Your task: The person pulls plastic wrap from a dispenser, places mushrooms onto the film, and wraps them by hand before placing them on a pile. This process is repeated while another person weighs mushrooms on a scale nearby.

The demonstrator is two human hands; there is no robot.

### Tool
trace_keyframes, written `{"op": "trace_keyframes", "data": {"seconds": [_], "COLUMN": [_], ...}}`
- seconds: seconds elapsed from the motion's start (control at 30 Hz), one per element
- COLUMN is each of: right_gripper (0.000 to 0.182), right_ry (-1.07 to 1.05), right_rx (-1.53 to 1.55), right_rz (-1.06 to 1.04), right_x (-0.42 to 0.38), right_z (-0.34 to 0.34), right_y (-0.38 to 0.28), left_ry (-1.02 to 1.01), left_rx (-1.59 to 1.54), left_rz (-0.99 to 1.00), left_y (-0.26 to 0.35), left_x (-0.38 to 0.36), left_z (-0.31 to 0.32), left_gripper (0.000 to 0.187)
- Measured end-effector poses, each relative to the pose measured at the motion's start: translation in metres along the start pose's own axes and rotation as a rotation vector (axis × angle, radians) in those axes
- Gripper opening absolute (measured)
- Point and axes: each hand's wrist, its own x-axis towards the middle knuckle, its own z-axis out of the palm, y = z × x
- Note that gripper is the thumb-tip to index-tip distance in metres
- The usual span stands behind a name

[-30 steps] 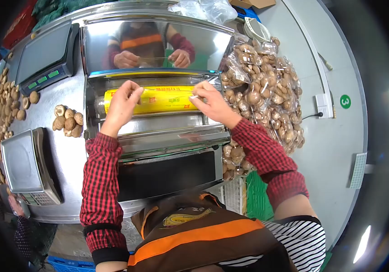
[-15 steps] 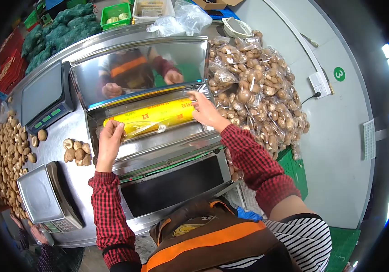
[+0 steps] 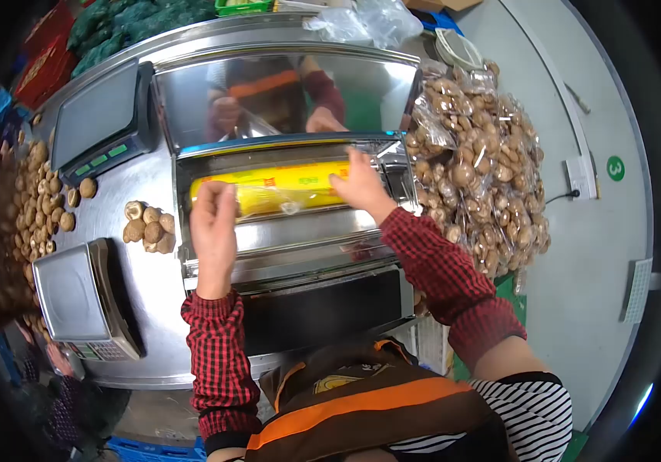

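Note:
A yellow roll of clear film [image 3: 292, 185] lies in the open steel wrapping machine [image 3: 300, 239], below its raised mirror-like lid [image 3: 284, 96]. At the roll's left end my left hand [image 3: 215, 231] is closed, thumb and fingers pinched on the film's loose edge. My right hand [image 3: 360, 185] is at the roll's right end, thumb and fingers apart, the thumb near the yellow surface. A crumpled bit of film shows on the front of the roll. Below the machine's steel bars is a black plate [image 3: 323, 312].
Several mushrooms [image 3: 149, 227] sit left of the machine, between two scales [image 3: 103, 115] [image 3: 76, 296]. Loose mushrooms [image 3: 41, 200] are piled farther left. Bagged mushrooms [image 3: 477, 169] are heaped on the right. Another person's hand [image 3: 58, 359] shows at the lower left. Clear bags [image 3: 369, 27] lie behind the lid.
The view has shifted, so the machine and scales appear farther right and the crates higher. My left hand has turned more upright at the film. The right hand's fingers have spread.

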Motion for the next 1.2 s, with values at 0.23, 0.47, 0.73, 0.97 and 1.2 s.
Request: {"op": "trace_keyframes", "data": {"seconds": [0.23,0.47,0.73,0.97,1.2], "right_gripper": [0.070,0.038,0.012,0.015,0.025], "right_ry": [0.125,0.034,-0.134,-0.693,-0.773], "right_rx": [0.004,0.044,0.412,0.798,0.255], "right_rz": [-0.335,-0.526,-0.577,-0.065,-0.207], "right_x": [-0.020,-0.031,-0.168,-0.290,-0.294], "right_z": [-0.006,0.008,-0.081,-0.004,0.053], "right_y": [-0.002,-0.034,-0.075,-0.033,0.003], "left_ry": [-0.103,-0.219,-0.376,-0.136,-0.191], "left_rx": [0.091,0.036,-0.451,-0.628,-0.113], "left_rz": [-0.056,-0.040,-0.167,-0.880,-0.895], "left_y": [0.009,0.029,0.089,-0.002,-0.095], "left_x": [0.007,-0.010,-0.136,-0.267,-0.299], "left_z": [0.004,0.000,-0.045,-0.080,-0.089], "left_gripper": [0.015,0.015,0.021,0.019,0.026]}}
